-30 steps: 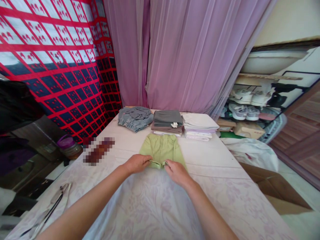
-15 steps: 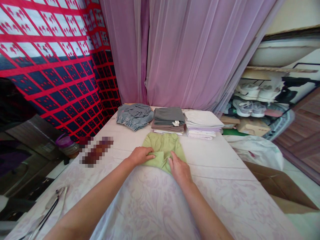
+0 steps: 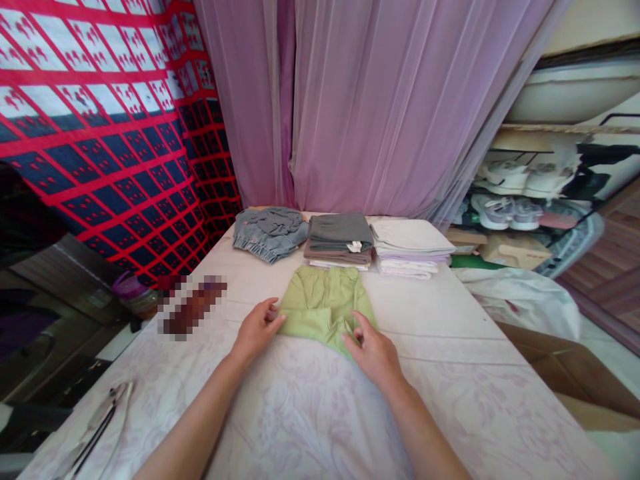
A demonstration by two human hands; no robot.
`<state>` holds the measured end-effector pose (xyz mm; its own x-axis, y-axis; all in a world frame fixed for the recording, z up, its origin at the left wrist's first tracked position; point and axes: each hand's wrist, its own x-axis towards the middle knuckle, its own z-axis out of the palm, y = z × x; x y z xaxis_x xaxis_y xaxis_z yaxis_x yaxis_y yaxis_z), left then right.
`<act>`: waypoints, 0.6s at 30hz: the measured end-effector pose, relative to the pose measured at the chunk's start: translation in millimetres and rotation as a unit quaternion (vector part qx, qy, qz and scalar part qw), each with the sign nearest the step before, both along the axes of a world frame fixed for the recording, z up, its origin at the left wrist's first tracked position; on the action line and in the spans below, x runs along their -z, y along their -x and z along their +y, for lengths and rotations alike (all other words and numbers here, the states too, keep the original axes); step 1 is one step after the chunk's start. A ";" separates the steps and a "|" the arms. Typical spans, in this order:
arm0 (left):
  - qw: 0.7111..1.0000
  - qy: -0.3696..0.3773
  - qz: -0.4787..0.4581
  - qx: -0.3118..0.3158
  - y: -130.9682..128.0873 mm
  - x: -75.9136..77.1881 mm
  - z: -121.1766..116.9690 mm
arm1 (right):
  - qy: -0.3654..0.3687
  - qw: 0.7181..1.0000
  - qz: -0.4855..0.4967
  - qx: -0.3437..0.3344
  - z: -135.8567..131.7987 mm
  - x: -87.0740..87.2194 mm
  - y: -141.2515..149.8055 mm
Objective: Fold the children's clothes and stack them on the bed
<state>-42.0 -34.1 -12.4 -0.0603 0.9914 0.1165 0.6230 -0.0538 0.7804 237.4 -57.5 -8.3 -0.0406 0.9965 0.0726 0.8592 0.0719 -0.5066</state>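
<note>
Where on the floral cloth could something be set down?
The floral cloth is bare right of the green pants and between the forearms. Crowded: the back, where crumpled denim, a grey-brown folded stack and a white folded stack line up.

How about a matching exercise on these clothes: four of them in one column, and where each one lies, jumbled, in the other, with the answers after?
1. Green garment
2. Dark grey folded stack
3. Whitish folded stack
4. Blue-grey garment with a gathered waistband

A. At the right end of the back row
B. At the left end of the back row
C. Nearest the left hand and the right hand
D. In the middle of the back row

Right pairs: 1-C, 2-D, 3-A, 4-B
</note>
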 end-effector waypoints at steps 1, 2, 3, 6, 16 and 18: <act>1.000 -0.010 0.019 0.008 -3.9 0.3 -1.1 | -0.004 1.000 0.011 -0.002 -0.4 3.2 -1.0; 0.999 -0.022 0.036 0.012 -8.0 1.0 -1.5 | -0.011 1.000 0.023 -0.006 -0.3 6.2 -1.4; 0.998 -0.034 0.049 0.013 -11.8 2.0 -1.5 | -0.016 0.999 0.035 -0.010 0.1 8.6 -1.5; 0.996 -0.055 0.075 0.013 -18.4 5.6 -0.5 | -0.011 0.998 0.059 -0.011 3.3 11.6 -1.6; 0.956 -0.153 0.206 0.139 -43.3 -13.5 -19.5 | 0.079 0.973 0.215 0.011 1.4 -3.3 -60.8; 0.943 -0.141 0.218 0.209 -61.2 -19.2 -20.1 | 0.095 0.975 0.198 -0.044 -4.4 -6.1 -69.3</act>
